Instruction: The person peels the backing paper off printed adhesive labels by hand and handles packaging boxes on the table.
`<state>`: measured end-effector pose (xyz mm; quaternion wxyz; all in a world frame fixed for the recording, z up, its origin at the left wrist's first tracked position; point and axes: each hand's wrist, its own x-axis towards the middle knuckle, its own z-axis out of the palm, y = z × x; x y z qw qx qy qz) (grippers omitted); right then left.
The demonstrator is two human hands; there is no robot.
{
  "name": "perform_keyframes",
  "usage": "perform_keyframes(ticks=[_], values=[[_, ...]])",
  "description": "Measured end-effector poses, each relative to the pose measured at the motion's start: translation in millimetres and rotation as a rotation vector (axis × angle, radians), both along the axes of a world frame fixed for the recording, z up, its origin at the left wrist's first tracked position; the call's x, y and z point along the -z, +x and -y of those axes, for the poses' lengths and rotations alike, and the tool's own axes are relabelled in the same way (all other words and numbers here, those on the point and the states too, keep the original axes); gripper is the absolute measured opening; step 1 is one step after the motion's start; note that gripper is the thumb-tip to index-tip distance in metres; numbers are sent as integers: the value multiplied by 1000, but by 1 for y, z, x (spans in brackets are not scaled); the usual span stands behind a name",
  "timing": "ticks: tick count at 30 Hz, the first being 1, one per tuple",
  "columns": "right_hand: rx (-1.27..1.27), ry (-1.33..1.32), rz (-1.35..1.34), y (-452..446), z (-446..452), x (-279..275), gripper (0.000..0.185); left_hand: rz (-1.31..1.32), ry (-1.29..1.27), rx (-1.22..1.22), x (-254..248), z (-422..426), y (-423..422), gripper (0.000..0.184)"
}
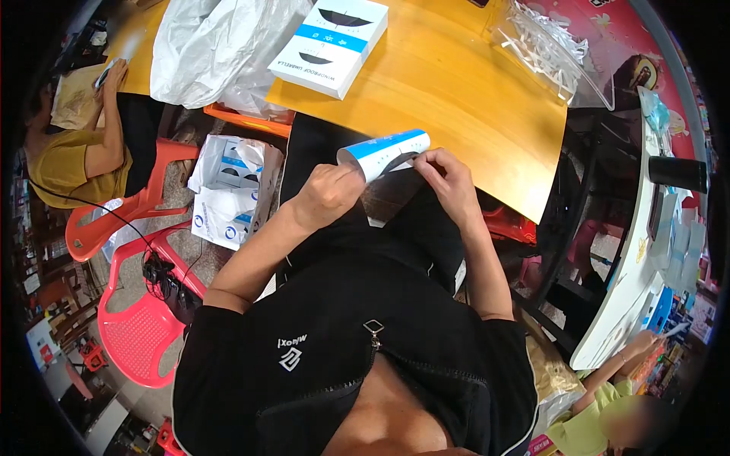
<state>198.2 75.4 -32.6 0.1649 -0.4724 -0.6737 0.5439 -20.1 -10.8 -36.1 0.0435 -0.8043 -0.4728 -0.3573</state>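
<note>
In the head view, a printed paper sheet (391,150), white with a blue band and a dark umbrella picture, is curled into a loose tube above my lap, near the table's front edge. My left hand (334,191) is closed on its left end, with some fingers hidden by the curl. At the other end, my right hand (450,181) pinches the sheet's edge between thumb and fingers. Beyond them on the table lies a thick white stack (332,45) of what look like matching sheets, its top marked "WINDPROOF UMBRELLA".
The yellow table (456,99) also carries a white plastic bag (201,53) and a clear bin (559,53) of white paper strips. Left are an open bag (232,190) with similar prints and a pink chair (141,334). Two people (84,163) (601,418) sit at either side.
</note>
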Motion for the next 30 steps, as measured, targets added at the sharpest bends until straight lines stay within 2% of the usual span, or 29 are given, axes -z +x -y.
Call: perform_keyframes(ticks=[2,3,4,6,7,10,14,15,17,21,30], values=[[-6,494,-107,-2,7,-12,16,21,13,-38,-5,-4,2,12],[-12,693,-77,-5,8,-11,20,69,-3,-57,-11,-6,3,14],[-11,691,-77,-6,9,-7,20,117,-19,-73,-14,-7,4,16],[-65,1027,2,-8,8,0,19,198,-59,-66,-9,-8,5,18],[-56,1029,35,-9,10,-2,18,278,-97,-65,-7,-9,6,21],[-95,1089,51,-11,5,-2,20,214,-106,-71,-14,-6,9,22],[-93,1076,78,-16,7,1,15,267,-99,-101,-9,-5,11,13],[-74,1043,47,-17,7,6,15,69,-116,-89,-9,-1,7,9],[-51,972,4,-20,6,8,17,200,-120,-76,-7,-3,11,9],[-77,960,-32,-21,2,10,17,255,-176,-87,-12,-4,8,20],[-75,844,-60,-20,3,11,20,260,-130,-61,-13,-2,7,17]])
